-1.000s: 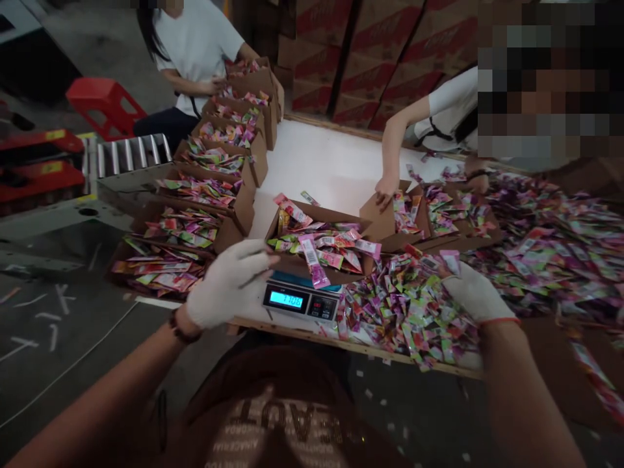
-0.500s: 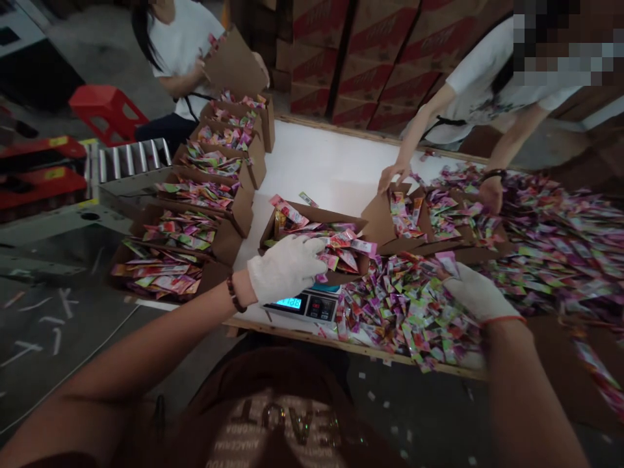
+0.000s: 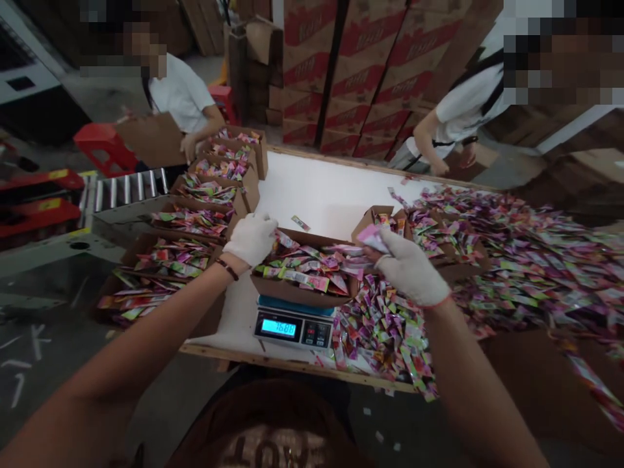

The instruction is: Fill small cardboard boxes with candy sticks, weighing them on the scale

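Note:
My left hand, in a white glove, has its fingers bent over the back left corner of an open cardboard box. The box is filled with small candy-like packets in pink, green and purple. It sits on a digital scale with a lit blue display. My right hand, also gloved, grips a pink packet between thumb and fingers above the right end of the box. Below that hand spreads a heap of loose packets.
Filled boxes line the table's left side. More filled boxes and a large packet pile lie on the right. A roller conveyor stands at left. Two co-workers are across the table, with stacked cartons behind.
My right hand has moved left from the loose heap to the box with a packet. My left hand shifted from atop the packets to the box's left corner. The co-worker at right drew back.

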`<state>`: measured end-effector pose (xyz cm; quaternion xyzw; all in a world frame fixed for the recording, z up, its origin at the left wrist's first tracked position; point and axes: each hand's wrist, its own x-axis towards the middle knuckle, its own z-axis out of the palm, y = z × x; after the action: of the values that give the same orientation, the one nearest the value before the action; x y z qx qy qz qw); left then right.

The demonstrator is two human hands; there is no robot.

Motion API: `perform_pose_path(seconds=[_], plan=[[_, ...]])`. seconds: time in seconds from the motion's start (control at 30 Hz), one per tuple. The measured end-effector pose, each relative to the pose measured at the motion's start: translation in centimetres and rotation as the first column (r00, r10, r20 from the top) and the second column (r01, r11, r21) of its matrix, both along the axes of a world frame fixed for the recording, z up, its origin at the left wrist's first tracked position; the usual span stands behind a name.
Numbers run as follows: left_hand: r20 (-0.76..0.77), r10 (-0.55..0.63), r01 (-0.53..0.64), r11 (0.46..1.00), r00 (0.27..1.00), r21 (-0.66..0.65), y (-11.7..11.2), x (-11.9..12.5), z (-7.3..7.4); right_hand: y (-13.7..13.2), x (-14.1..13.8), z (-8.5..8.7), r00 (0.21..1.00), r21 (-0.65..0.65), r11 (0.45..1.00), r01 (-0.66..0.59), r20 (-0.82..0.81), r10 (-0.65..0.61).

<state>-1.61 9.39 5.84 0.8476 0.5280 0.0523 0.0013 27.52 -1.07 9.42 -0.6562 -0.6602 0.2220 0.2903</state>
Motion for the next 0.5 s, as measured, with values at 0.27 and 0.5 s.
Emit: perform_pose_path(seconds=[0.27, 0.5], plan=[[0.714, -0.059, 0.226, 0.964, 0.697, -0.141, -4.7, 1.5, 0.4, 3.4, -3.8, -2.3, 0.964, -0.059, 0.990, -0.124, -0.242, 0.107], [0.737, 0.075, 0.156, 0.958, 0.671, -0.240, -3.3, 1.5, 0.5, 1.3, -1.9, -0.1, 0.954, -0.221, 0.935, -0.276, -0.183, 0.238]])
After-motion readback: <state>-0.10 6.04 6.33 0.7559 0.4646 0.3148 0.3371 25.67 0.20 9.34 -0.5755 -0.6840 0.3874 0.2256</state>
